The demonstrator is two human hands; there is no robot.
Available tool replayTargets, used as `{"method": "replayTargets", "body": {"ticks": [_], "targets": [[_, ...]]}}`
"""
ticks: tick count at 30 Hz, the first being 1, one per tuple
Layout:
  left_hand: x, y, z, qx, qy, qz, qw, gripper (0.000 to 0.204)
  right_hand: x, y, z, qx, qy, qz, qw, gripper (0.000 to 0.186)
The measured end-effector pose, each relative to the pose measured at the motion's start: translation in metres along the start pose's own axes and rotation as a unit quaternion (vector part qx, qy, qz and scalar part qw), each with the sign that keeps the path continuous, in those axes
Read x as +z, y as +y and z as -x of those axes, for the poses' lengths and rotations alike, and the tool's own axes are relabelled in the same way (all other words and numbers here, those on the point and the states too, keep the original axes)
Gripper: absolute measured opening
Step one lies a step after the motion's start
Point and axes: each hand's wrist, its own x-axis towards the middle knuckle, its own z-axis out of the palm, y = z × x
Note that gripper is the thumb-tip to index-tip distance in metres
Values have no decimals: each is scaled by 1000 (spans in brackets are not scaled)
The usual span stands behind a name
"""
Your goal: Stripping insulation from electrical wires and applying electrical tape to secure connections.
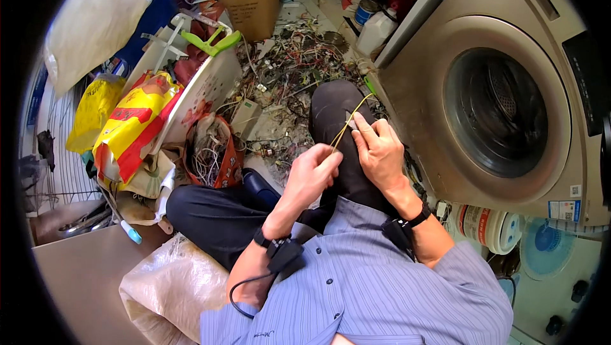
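Note:
My left hand (318,173) is pinched on a thin yellow wire (369,97) over my dark-trousered leg (331,103). My right hand (382,154), a little higher and to the right, grips the same wire, which runs up past its fingertips and curves off to the upper right. A small pale object (352,123) shows at the right fingertips, too small to name. Beyond my raised knee lies a heap of tangled wires and scraps (299,52) on the floor.
A washing machine (407,110) stands close at right, above a white bucket (484,224). At left are a white bin (191,103) with plastic bags and a red bag of cables (210,154). A cardboard box (245,1) stands at the back, a crumpled sack (165,281) near me.

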Motion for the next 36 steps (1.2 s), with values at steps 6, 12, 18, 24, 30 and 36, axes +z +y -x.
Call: {"method": "replayTargets", "body": {"ticks": [6, 12, 18, 24, 30, 36], "targets": [[14, -6, -30, 82, 70, -25, 994, 20, 0, 4, 0, 4, 3, 2, 1000, 36], [10, -39, -15, 89, 65, 45, 993, 15, 2, 7, 1, 8, 5, 3, 1000, 37], [1, -46, 23, 43, 70, 50, 995, 15, 2, 7, -1, 11, 10, -3, 1000, 36], [-13, -58, 55, 7, 61, 84, 995, 18, 0, 5, -1, 13, 14, -7, 1000, 35], [-25, -73, 73, 2, 68, 132, 989, 17, 0, 5, 1, 13, 12, -12, 1000, 35], [-35, -72, 87, -44, 70, 200, 976, 19, -5, 7, 0, 41, 3, -45, 998, 31]]}}
